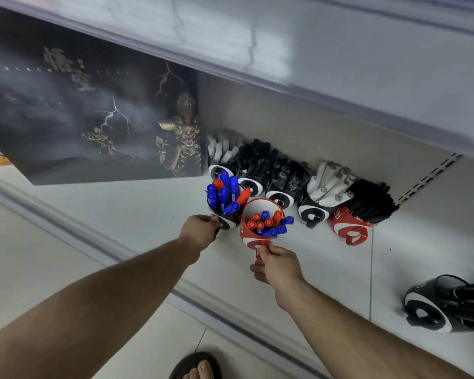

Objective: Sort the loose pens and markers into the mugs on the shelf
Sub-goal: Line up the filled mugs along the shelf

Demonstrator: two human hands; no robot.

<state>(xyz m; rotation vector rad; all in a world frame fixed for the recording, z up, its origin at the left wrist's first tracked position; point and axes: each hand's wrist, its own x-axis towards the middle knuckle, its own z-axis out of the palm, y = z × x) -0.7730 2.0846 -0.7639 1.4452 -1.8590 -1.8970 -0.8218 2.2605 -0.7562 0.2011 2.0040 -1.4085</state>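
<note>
Sandalled foot (pixel 196 366), bottom edge, on tiled floor (pixel 39 255); two bare forearms reaching up to a white shelf (pixel 148 214). Left hand (pixel 200 232): fingers curled round the handle of a black-and-white mug (pixel 227 221), which holds blue markers (pixel 222 192) and a few red ones, caps up. Right hand (pixel 277 262): thumb and fingers pinching the handle of a red-and-white mug (pixel 251 236), just beside the first mug and touching or nearly touching it; inside, red and blue markers (pixel 268 224) mixed, lying lower in the cup. Behind these, along the back panel, a row of further mugs: one with white pens (pixel 222 149), two with black markers (pixel 257 157), one with white-barrelled pens (pixel 329 181), and a second red mug (pixel 348 228) packed with black pens. Well apart, far right on the same shelf, another black-and-white mug (pixel 427 310) of black pens, partly cut off by the frame. Large dark boxed item (pixel 93 119) with gold lettering, lightning and armoured figures, standing at the shelf's left; upper shelf (pixel 312 45) overhead.
</note>
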